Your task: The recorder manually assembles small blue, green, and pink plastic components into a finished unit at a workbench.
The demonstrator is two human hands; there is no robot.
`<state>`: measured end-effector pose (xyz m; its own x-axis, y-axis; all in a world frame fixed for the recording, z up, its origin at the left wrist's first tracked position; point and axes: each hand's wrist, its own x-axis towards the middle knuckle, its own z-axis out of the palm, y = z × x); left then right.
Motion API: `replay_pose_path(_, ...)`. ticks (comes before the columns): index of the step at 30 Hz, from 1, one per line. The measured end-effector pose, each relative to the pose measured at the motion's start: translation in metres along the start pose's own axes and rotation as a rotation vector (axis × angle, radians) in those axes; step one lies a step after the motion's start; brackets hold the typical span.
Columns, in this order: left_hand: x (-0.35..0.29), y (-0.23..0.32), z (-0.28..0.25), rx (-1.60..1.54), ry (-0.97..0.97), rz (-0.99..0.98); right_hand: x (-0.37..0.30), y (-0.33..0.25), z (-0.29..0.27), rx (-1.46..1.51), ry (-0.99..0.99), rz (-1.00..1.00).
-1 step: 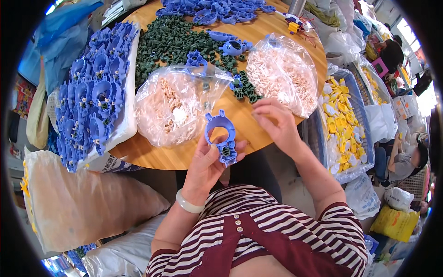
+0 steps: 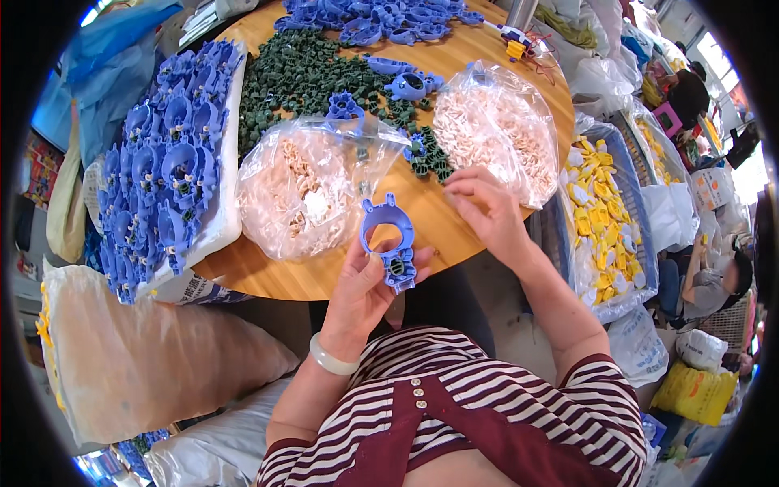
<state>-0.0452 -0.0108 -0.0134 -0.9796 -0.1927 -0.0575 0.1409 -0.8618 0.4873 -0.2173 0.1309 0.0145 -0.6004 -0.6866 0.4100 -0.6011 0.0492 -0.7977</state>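
Observation:
My left hand is closed around the lower part of a blue plastic toy part. This piece has a large ring at its top with small prongs, and a dark green insert sits in its lower section. It is held upright over the table's near edge. My right hand hovers to the right with thumb and fingers apart and nothing visible between them. Its fingertips are beside a small cluster of dark green plastic parts and the clear bag of pale pinkish pieces.
On the round wooden table lie another clear bag, a heap of green parts and blue parts. A white tray of blue assemblies stands left. A crate with yellow parts is right; a person sits beyond.
My right hand has shifted very slightly, its fingers bending a little more. My left hand and the blue part stay in place.

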Motion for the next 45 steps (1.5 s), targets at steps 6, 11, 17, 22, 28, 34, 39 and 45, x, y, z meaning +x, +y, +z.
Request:
replay_pose_path(6,0.007,-0.002,-0.008,0.026,-0.006,0.007,0.039,0.018,0.0,-0.177,-0.039,0.007)
replay_pose_path(11,0.011,-0.002,-0.014,0.022,-0.051,0.044,0.07,0.029,0.02,-0.451,-0.133,-0.24)
replay_pose_path(17,0.009,0.0,-0.01,0.003,-0.04,0.045,0.081,0.035,0.016,-0.453,-0.109,-0.166)
replay_pose_path(22,0.011,0.001,-0.014,0.014,-0.027,0.011,0.084,0.031,0.004,-0.427,-0.099,-0.052)
replay_pose_path(28,0.006,0.001,-0.013,-0.004,-0.023,0.012,0.08,0.026,-0.007,-0.388,-0.053,-0.11)
replay_pose_path(34,0.009,0.001,-0.009,0.044,-0.037,-0.04,0.092,-0.038,0.024,0.013,-0.118,-0.276)
replay_pose_path(39,-0.001,0.001,-0.013,0.049,-0.156,-0.037,0.126,-0.032,0.085,-0.094,-0.521,-0.585)
replay_pose_path(45,-0.007,0.003,-0.019,-0.019,-0.181,0.002,0.156,-0.016,0.131,-0.496,-0.771,-0.583)
